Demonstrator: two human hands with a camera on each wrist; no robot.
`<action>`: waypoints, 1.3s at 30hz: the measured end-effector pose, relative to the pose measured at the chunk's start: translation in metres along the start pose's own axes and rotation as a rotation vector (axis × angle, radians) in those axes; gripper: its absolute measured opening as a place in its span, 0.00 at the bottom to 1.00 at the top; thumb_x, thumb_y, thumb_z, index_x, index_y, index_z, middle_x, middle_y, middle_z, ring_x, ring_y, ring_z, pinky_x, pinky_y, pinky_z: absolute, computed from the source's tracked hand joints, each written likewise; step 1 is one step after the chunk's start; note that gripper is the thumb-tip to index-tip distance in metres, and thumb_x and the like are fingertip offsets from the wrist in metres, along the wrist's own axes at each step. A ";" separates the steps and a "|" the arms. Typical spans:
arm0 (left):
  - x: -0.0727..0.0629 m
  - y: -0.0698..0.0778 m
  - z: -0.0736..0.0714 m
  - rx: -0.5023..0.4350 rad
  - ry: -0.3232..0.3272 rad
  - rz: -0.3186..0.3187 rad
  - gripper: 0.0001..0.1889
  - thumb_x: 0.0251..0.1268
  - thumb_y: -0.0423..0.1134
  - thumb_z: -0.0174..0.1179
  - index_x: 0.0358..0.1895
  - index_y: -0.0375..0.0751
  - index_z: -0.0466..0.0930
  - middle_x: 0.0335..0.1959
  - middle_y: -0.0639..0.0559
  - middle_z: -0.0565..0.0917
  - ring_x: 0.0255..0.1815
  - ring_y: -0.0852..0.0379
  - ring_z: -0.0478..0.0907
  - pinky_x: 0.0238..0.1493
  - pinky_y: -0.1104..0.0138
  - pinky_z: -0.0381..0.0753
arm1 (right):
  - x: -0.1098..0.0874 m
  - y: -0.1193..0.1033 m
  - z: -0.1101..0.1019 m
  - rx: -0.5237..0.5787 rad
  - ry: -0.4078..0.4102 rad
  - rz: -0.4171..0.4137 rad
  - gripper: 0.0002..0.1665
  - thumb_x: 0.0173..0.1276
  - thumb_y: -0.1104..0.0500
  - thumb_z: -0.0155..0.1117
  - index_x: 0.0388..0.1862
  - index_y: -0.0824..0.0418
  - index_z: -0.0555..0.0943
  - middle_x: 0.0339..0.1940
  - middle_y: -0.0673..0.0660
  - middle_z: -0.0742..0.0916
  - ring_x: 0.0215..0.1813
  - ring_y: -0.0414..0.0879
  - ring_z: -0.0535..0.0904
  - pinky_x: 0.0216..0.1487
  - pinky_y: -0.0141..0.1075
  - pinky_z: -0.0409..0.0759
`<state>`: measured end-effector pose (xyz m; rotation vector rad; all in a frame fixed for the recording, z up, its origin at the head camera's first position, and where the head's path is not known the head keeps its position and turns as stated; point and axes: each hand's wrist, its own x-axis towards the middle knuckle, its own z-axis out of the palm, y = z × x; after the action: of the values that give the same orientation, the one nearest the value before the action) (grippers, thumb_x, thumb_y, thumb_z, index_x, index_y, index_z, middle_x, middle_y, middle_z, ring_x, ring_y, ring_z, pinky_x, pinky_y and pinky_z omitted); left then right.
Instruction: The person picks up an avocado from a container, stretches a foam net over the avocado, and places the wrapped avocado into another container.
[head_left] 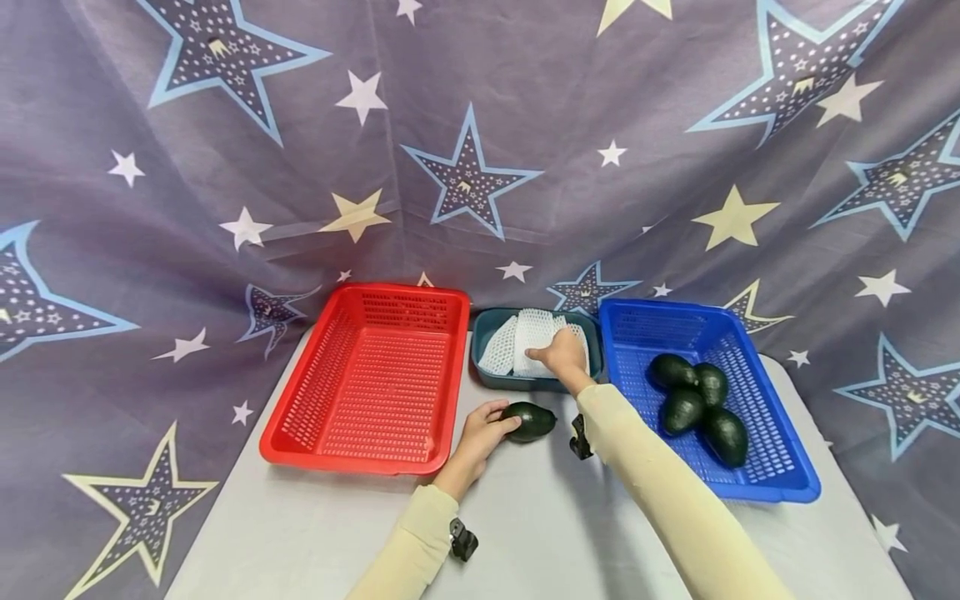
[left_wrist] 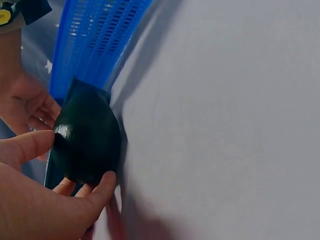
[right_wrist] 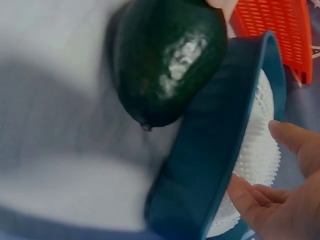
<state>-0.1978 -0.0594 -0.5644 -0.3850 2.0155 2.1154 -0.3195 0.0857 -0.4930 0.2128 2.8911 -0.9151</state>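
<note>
A dark green avocado (head_left: 531, 422) is held by my left hand (head_left: 482, 435) over the white table, thumb on one side and fingers on the other. In the left wrist view the thumb and fingertips touch the near end of the avocado (left_wrist: 87, 132). My right hand (head_left: 564, 357) reaches into a small teal bin (head_left: 517, 383) of white foam net sleeves (head_left: 534, 337). From the right wrist view, its thumb and fingers are spread apart against a foam net sleeve (right_wrist: 257, 150). Whether any fingers lie beneath the sleeve is hidden.
A red basket (head_left: 448, 392) with no fruit inside stands to the left. On the right, a blue basket (head_left: 637, 321) holds several avocados (head_left: 684, 408). The teal bin sits between the baskets, near a star-patterned curtain (head_left: 465, 175) behind the table (head_left: 540, 517).
</note>
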 end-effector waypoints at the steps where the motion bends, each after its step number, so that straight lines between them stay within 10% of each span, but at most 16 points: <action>1: 0.000 0.000 0.000 0.001 0.000 -0.004 0.27 0.64 0.33 0.66 0.65 0.28 0.75 0.62 0.30 0.78 0.57 0.50 0.78 0.57 0.62 0.81 | 0.000 0.000 0.001 0.004 0.000 0.011 0.33 0.58 0.46 0.79 0.47 0.71 0.81 0.47 0.69 0.87 0.50 0.62 0.84 0.50 0.51 0.83; 9: 0.000 0.000 0.002 0.014 0.013 -0.003 0.26 0.64 0.32 0.65 0.65 0.25 0.74 0.62 0.28 0.78 0.59 0.45 0.77 0.60 0.59 0.81 | -0.001 0.001 0.005 0.025 -0.006 0.092 0.30 0.57 0.52 0.80 0.49 0.71 0.82 0.51 0.69 0.88 0.50 0.61 0.85 0.50 0.51 0.85; 18: -0.006 0.002 0.003 0.004 0.038 0.011 0.27 0.61 0.34 0.68 0.64 0.29 0.76 0.61 0.31 0.80 0.59 0.46 0.78 0.60 0.59 0.81 | -0.006 0.004 -0.001 0.267 0.000 0.110 0.12 0.61 0.61 0.73 0.28 0.62 0.76 0.17 0.51 0.79 0.22 0.44 0.75 0.28 0.36 0.74; 25: -0.005 0.001 0.004 0.022 0.055 0.025 0.26 0.61 0.33 0.67 0.63 0.28 0.76 0.62 0.31 0.79 0.63 0.42 0.77 0.63 0.56 0.79 | -0.006 0.000 -0.009 0.428 0.014 0.171 0.14 0.65 0.61 0.71 0.46 0.67 0.80 0.48 0.65 0.84 0.38 0.55 0.86 0.40 0.41 0.85; 34: -0.008 0.009 0.008 0.029 0.119 0.097 0.29 0.61 0.31 0.65 0.66 0.26 0.73 0.66 0.29 0.75 0.70 0.34 0.70 0.71 0.47 0.70 | -0.012 0.001 -0.028 0.736 -0.072 0.201 0.15 0.69 0.67 0.64 0.51 0.71 0.74 0.64 0.66 0.78 0.60 0.56 0.79 0.60 0.47 0.84; 39: -0.013 0.025 0.011 0.012 0.149 0.161 0.28 0.60 0.31 0.64 0.66 0.28 0.74 0.65 0.29 0.76 0.70 0.33 0.70 0.74 0.47 0.68 | -0.024 0.004 -0.041 0.867 -0.122 0.190 0.17 0.70 0.67 0.64 0.54 0.72 0.75 0.50 0.59 0.82 0.44 0.45 0.83 0.52 0.39 0.87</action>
<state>-0.1940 -0.0492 -0.5359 -0.4019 2.2090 2.2272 -0.2970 0.1104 -0.4586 0.4551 2.1296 -1.9761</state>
